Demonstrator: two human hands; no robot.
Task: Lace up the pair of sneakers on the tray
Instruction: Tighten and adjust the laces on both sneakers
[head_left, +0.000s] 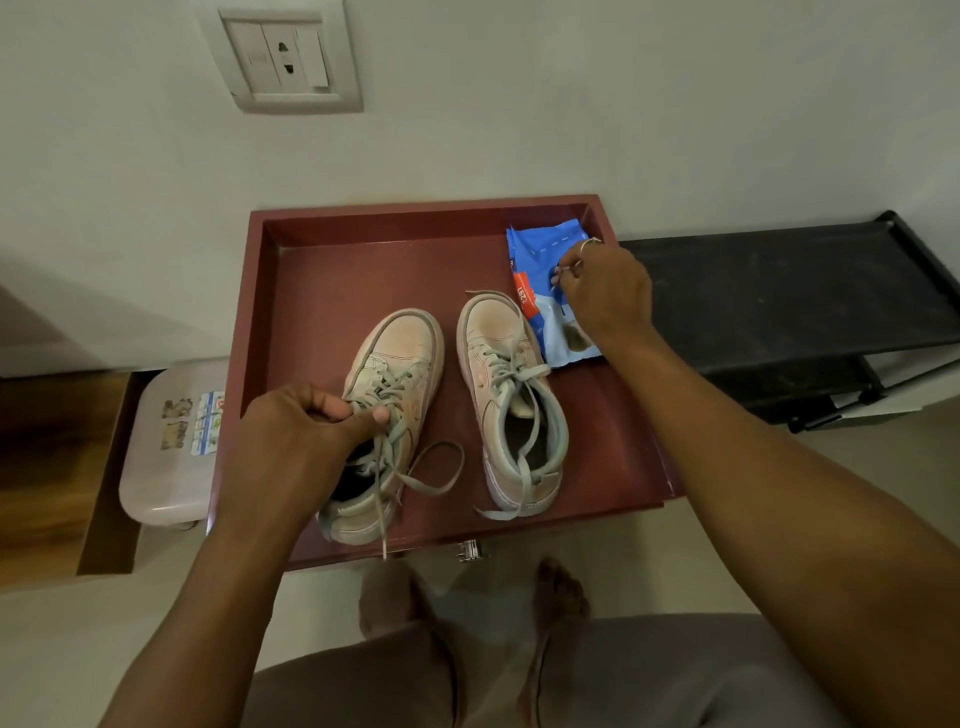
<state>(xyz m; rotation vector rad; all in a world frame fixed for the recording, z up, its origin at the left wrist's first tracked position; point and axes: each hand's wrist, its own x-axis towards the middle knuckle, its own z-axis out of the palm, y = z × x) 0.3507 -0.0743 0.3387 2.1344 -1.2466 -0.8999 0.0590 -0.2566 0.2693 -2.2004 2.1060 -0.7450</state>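
While the left hand (311, 423) pinches the laces (382, 392) of the left sneaker (402, 353) on the maroon tray (415, 210), the right hand (605, 291) is curled over the blue packet (540, 244) (what it pinches, I cannot tell). The right sneaker (491, 338), toe pointing away, lies between both hands.

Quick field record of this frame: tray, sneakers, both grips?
tray: red-brown, against the wall
left sneaker: on tray, laces threaded, ends loose
right sneaker: on tray, untied, ends trailing
blue packet: tray's far right corner
left grip: pinches left sneaker's laces
right grip: fingertips pinched at blue packet; held item unclear
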